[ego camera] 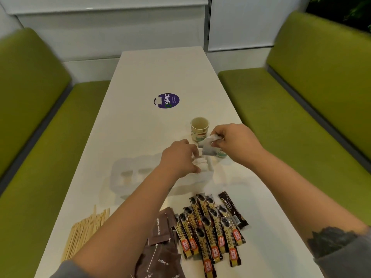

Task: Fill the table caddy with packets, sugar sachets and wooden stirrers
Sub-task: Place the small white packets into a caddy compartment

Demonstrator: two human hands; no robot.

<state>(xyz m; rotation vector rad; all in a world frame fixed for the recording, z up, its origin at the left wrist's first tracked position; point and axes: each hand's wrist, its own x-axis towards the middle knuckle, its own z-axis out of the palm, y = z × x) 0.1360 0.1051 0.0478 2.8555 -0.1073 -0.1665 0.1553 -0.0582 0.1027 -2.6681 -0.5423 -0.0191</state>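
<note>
A white caddy [128,177] with several compartments sits mid-table. My left hand [180,157] reaches into its right compartment, fingers curled on white packets [200,163] there. My right hand [234,139] pinches a tea bag [207,148] with its tag, just above the caddy's right end. Wooden stirrers [84,233] lie in a pile at the near left. Brown sugar sachets [160,243] lie near the front middle. Coffee granule sticks [212,223] are spread to their right.
A paper cup [199,127] stands just beyond the caddy, and a second one [220,154] is partly hidden under my right hand. A round purple sticker [166,100] is on the table further back. Green benches [301,109] flank the table on both sides.
</note>
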